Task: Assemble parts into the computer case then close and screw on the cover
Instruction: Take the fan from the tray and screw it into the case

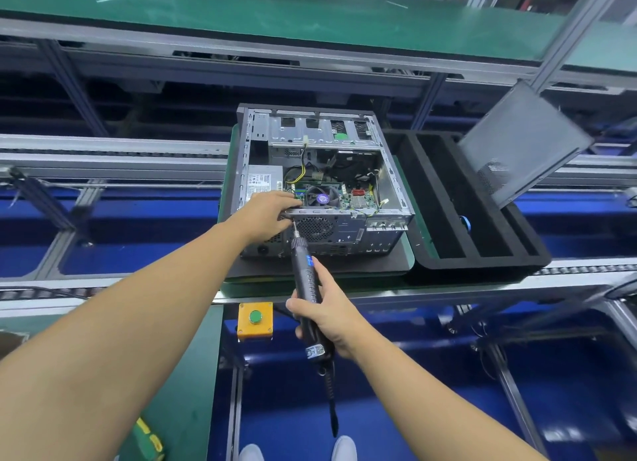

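An open computer case (396, 184) lies on its side on a green pallet, showing the motherboard, a CPU fan (322, 197) and a grey power supply (263, 181). My left hand (267, 212) grips the near top edge of the case's rear panel, fingers curled over it. My right hand (327, 310) holds a black electric screwdriver (305, 271), whose bit touches the rear panel just under my left fingers. The grey side cover (520, 143) leans tilted at the right, apart from the case.
A black foam tray (458, 250) with long slots sits right of the case, holding the cover. A yellow box with a green button (255, 317) is mounted on the near rail. Conveyor rails run left and right; a green shelf spans the back.
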Available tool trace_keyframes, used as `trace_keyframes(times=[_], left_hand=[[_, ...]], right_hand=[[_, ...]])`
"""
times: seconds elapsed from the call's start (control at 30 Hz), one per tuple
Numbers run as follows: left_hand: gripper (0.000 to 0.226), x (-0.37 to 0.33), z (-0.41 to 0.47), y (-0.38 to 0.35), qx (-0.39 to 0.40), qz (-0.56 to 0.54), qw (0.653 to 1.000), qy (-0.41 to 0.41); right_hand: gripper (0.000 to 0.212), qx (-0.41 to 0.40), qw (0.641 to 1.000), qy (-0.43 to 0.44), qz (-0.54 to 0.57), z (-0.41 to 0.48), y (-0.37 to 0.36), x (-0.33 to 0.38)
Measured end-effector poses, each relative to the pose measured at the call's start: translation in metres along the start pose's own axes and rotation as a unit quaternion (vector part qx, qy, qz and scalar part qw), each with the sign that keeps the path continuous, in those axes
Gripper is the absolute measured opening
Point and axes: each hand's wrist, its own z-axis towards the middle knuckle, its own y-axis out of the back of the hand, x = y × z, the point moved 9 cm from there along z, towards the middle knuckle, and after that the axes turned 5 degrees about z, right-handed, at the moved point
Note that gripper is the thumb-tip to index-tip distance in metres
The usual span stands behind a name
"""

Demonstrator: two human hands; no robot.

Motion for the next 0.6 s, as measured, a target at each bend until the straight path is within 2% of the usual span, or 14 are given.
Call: trace_keyframes(times=[0.17, 0.43, 0.6], left_hand=[[0.045, -0.0025, 0.0012, -0.0002, -0.008, 0.018, 1.000, 0.012], [0.045, -0.0031, -0.0049, -0.0049, -0.049, 0.022, 0.998, 0.033], [0.037, -0.0042, -0.0068, 0.0022, -0.073, -0.004, 0.997, 0.032]], right_hand=[[0.092, 0.000, 0.998, -0.003, 0.062, 0.0029, -0.0082, 0.0013], [0.086, -0.002, 0.998, -0.001, 0.065, 0.0007, -0.0121, 0.0043], [0.086, -0.002, 0.998, -0.005, 0.066, 0.0013, -0.0112, 0.0033]])
